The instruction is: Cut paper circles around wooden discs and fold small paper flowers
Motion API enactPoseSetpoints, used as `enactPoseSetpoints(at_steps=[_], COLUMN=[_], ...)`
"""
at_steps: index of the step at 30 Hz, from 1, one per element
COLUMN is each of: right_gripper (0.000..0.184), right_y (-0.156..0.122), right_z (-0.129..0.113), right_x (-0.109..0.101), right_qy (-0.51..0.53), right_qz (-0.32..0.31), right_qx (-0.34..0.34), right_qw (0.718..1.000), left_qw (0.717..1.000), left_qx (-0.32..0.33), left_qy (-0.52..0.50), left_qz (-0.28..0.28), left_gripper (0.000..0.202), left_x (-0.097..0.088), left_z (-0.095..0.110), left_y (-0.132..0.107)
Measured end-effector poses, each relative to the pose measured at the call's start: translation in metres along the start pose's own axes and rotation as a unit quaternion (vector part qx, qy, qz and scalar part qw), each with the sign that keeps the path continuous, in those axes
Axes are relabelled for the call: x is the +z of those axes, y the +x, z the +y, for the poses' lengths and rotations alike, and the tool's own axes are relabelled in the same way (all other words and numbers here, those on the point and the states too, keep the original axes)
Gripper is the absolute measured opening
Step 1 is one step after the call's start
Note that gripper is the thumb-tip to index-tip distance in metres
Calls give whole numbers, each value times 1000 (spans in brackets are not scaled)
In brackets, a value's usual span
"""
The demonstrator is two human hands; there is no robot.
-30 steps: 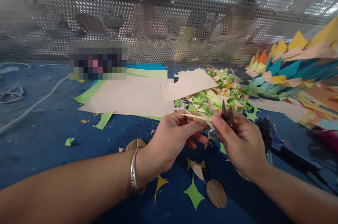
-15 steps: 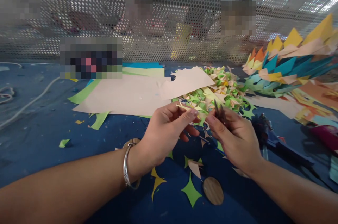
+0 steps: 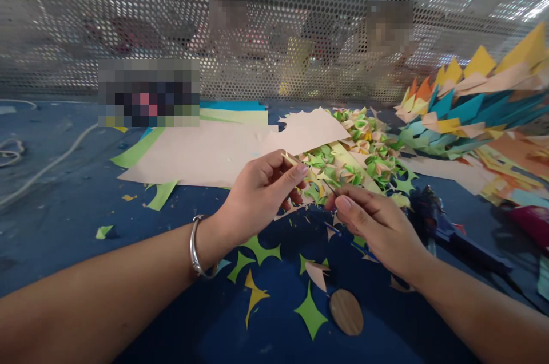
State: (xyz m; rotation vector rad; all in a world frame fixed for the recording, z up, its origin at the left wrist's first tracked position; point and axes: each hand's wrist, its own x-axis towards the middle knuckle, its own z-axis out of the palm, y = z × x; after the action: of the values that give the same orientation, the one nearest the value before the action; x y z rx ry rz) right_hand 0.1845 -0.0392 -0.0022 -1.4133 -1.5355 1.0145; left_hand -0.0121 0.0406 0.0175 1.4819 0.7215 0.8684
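Observation:
My left hand [image 3: 261, 195] is closed in a pinch on a thin strip of pale yellow paper [image 3: 292, 160], held above the blue table [image 3: 77, 209]. My right hand [image 3: 377, 226] is closed on small dark scissors [image 3: 329, 187], whose thin tips point left at the strip. The two hands nearly meet just in front of a heap of small folded green and peach paper pieces [image 3: 364, 152]. A silver bangle [image 3: 196, 246] circles my left wrist.
Large peach sheets [image 3: 206, 152] lie behind the hands over green and blue ones. Stacked pointed coloured papers [image 3: 463, 112] rise at right. A dark glue gun [image 3: 437, 224] lies by my right hand. Green star-shaped offcuts [image 3: 311, 312], a wooden disc [image 3: 346, 311], a white cord [image 3: 47, 169]. People sit behind a perforated screen [image 3: 274, 38].
The scissors' blades, which pointed up from my right hand, have tipped down and left toward the strip. My left hand has moved up and away a little, uncovering more green offcuts beneath it.

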Motion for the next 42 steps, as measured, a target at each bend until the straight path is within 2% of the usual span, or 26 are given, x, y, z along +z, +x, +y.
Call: enactPoseSetpoints(at_steps=[7,16,26,42], right_gripper=[40,36,35,36], right_y=[-1,-2,1,0], right_z=[-8,-9,-8,-9], right_x=[0,-1,0,0], right_qy=[-74,-128,-153,-160], right_qz=[-5,6,17,14], right_qx=[-39,-84,-106,-111], right_qw=[997,988,982,981], left_qw=[999,999,999,999], left_qx=[8,-14,-23,-27], left_qy=[43,19,-14,-2], left_qz=[-25,-26,-30,-42], left_gripper=[21,20,20,19], left_x=[1,4,8,8], left_z=[-3,-1,-2,0], left_y=[-1,-4,-8,-11])
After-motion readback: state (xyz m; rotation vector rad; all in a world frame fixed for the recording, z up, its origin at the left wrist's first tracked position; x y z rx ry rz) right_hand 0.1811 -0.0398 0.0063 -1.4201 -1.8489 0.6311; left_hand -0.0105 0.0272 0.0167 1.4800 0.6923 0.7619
